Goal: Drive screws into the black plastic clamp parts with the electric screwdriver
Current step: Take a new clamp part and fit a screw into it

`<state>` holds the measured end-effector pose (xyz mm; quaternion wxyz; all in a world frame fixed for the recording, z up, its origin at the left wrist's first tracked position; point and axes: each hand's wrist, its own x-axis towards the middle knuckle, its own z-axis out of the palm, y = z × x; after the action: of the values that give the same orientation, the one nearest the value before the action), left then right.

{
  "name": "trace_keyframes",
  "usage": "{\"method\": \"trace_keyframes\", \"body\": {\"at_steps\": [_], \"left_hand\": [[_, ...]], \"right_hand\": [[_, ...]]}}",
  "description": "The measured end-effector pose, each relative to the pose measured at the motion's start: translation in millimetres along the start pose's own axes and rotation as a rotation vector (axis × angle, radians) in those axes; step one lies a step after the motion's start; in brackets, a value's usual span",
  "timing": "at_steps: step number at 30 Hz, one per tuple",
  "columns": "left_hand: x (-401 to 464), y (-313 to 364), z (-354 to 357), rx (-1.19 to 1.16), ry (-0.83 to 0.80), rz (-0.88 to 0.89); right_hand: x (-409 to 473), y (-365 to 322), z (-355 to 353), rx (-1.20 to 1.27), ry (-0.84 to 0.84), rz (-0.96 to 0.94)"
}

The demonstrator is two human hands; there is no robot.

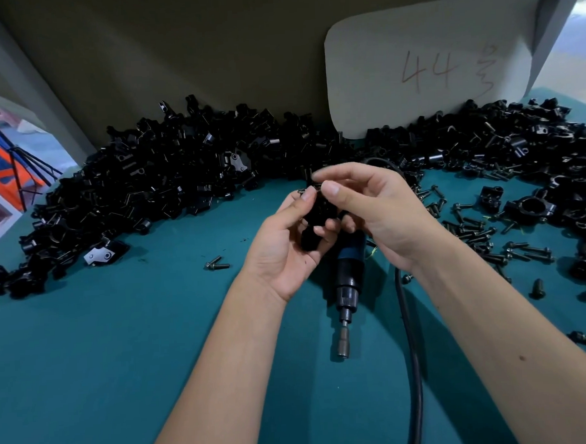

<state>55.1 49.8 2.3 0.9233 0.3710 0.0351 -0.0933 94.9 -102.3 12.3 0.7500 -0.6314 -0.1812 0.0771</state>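
Cord (412, 344): black, smooth and round, lying on the teal table (89, 365) beside the right forearm; keep it out from under the wrists.
Screwdriver (346, 286): lies flat on the table beneath the hands, unheld, its metal bit socket pointing toward the person; dark ribbed collar, bluish barrel.
Left hand (286, 242): fingers curled around a black clamp part (315, 221), holding it above the screwdriver; glossy moulded plastic, chunky.
Right hand (368, 205): thumb and forefinger pinch at the top of the part, apparently seating a small screw, though the screw itself is too small to see clearly.
Step, as I judge it: start the screw straight in its hole by hand, firm enough to stand alone, before reaching for the tool; a tilted start would likely cross-thread the plastic.
Loose screws (480, 233): dark metal, slim, scattered right; a pair (217, 262) lies left.
Pile (155, 180): heaped black clamp parts, curved and angular, along the far edge.
Card (422, 65): pale, rounded corners, handwritten "44".
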Motion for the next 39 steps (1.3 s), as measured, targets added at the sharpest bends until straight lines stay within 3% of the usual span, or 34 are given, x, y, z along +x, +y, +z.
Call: {"method": "trace_keyframes", "body": {"at_steps": [3,7,11,16,32,35,39], "left_hand": [[0.0,1.7,-1.6,-0.004,0.001,0.006],[-1.1,-0.9,-0.3,0.010,-0.021,-0.008],[-0.2,-0.4,-0.3,-0.004,-0.017,0.006],[-0.6,-1.6,0.0,0.015,-0.005,-0.003],[-0.3,1.6,-0.8,-0.011,-0.022,0.044],[-1.0,1.6,1.3,0.016,-0.014,0.033],[-1.7,0.6,-0.8,-0.014,-0.013,0.002]], "right_hand": [[0.0,-1.7,-1.0,-0.004,-0.016,-0.016],[1.3,-0.6,1.5,-0.032,0.084,-0.016],[-0.6,-2.1,1.8,0.045,0.007,-0.017],[1.4,-1.0,5.2,0.022,0.104,-0.037],[-3.0,-5.6,1.3,-0.043,-0.058,-0.087],[-2.4,-4.8,5.2,-0.040,0.017,-0.116],[-1.6,-4.1,7.1,0.067,0.147,-0.020]]}}
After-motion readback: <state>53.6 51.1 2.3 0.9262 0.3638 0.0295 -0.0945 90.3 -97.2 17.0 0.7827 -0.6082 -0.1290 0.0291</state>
